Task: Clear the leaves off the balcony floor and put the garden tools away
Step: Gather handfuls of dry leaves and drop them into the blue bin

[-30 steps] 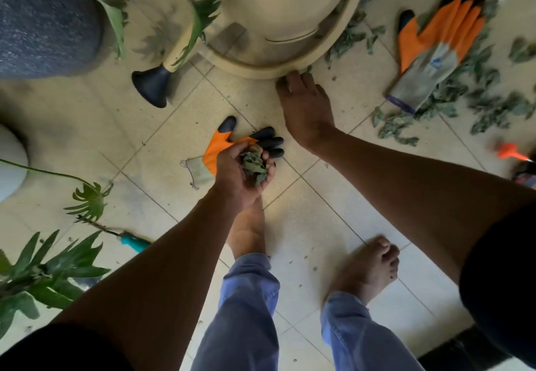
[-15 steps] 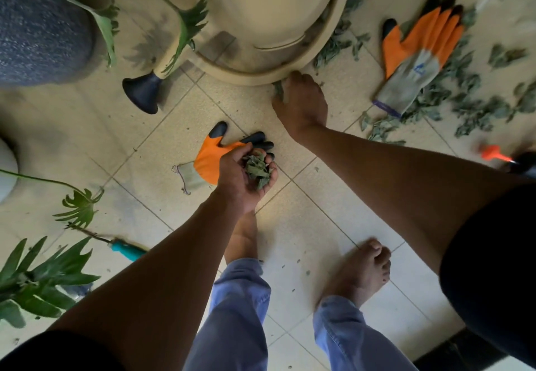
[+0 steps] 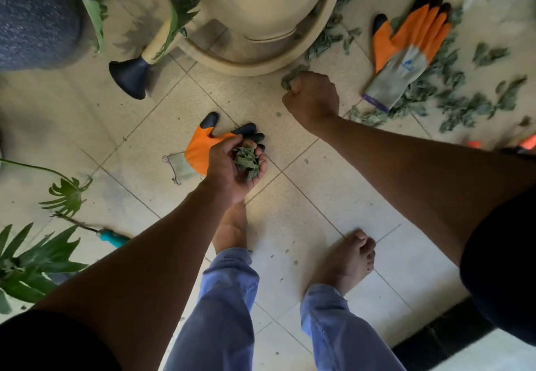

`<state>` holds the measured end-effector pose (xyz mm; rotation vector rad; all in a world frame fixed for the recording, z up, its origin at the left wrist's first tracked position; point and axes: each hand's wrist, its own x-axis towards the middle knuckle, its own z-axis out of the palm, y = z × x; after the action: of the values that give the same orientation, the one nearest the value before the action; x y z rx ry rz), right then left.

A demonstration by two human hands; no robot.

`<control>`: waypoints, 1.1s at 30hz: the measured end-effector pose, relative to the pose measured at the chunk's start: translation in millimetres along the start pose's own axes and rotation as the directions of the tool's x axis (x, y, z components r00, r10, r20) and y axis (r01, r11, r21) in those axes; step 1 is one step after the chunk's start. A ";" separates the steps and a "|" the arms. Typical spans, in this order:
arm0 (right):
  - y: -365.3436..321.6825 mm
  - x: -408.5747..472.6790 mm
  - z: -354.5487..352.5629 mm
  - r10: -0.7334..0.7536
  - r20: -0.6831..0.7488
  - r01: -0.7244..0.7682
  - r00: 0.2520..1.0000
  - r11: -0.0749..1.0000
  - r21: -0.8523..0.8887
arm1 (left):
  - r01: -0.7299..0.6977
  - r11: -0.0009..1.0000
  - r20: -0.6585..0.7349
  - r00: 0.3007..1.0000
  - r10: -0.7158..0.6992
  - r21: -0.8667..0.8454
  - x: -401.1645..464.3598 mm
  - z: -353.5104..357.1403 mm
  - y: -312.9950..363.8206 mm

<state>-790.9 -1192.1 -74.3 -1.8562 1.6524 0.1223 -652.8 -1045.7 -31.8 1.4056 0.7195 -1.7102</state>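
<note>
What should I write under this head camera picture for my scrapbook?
Left hand cups a bunch of leaves while right hand grabs more beside the beige tub.

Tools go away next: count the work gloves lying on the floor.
2. One orange glove lies among the leaves right of the beige tub; the other orange glove lies partly under the left hand. Others may be hidden.

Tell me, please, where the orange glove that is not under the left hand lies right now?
In the head view, the orange glove lies palm-up on the tiled floor at upper right, among scattered leaves, right of the beige tub and beyond the right hand.
</note>
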 end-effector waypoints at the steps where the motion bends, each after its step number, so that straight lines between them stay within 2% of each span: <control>1: 2.2 -9.1 -4.2 -0.017 -0.010 0.018 1.000 0.998 0.060 | 0.003 1.000 0.000 1.000 -0.003 -0.001 -1.0 1.7 -1.7; 4: -1.4 -50.6 -15.8 -0.146 -0.071 0.161 0.987 0.939 0.303 | 0.016 1.000 0.004 1.000 -0.016 -0.012 -3.1 12.8 -5.4; 7: -8.8 -95.5 -22.0 -0.304 -0.030 0.294 0.952 0.885 0.362 | -0.021 1.000 -0.001 1.000 0.021 0.006 -1.6 26.3 -6.8; 10: -12.1 -125.6 -27.5 -0.351 0.027 0.331 0.936 0.904 0.270 | -0.057 0.998 0.022 0.998 0.056 0.021 0.8 39.5 -6.6; 15: -15.0 -135.9 -32.1 -0.265 0.108 0.250 0.958 0.959 0.134 | -0.044 0.995 0.065 0.997 0.039 0.088 3.9 54.1 -1.6; 19: -15.1 -121.2 -36.0 -0.211 0.027 0.211 0.977 0.977 0.013 | -0.026 0.983 0.120 0.993 0.004 0.181 3.1 61.2 -3.0; 21: -13.7 -113.4 -42.0 -0.255 0.009 0.256 0.967 0.966 -0.028 | -0.006 0.984 0.125 0.992 -0.016 0.176 5.4 62.8 -4.6; 24: -10.2 -100.6 -53.0 -0.342 -0.027 0.343 0.939 0.939 0.023 | -0.018 0.987 0.122 0.993 -0.002 0.160 8.7 66.2 -5.0; 26: -2.5 -83.1 -53.7 -0.355 -0.141 0.367 0.924 0.927 0.071 | -0.027 0.992 0.109 0.994 0.014 0.119 13.1 67.8 -2.9; 29: 20.4 -41.9 -42.3 -0.258 -0.268 0.263 0.928 0.965 -0.017 | -0.001 1.000 0.079 0.997 -0.001 0.026 21.2 70.3 1.4; 33: 46.2 20.7 -30.5 -0.178 -0.211 0.122 0.961 0.960 -0.252 | 0.010 1.000 0.110 0.994 -0.013 0.029 30.4 71.0 5.6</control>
<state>-839.5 -1225.7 -78.2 -2.2450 1.7022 0.0392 -687.4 -1113.6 -45.2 1.3172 0.6466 -1.7981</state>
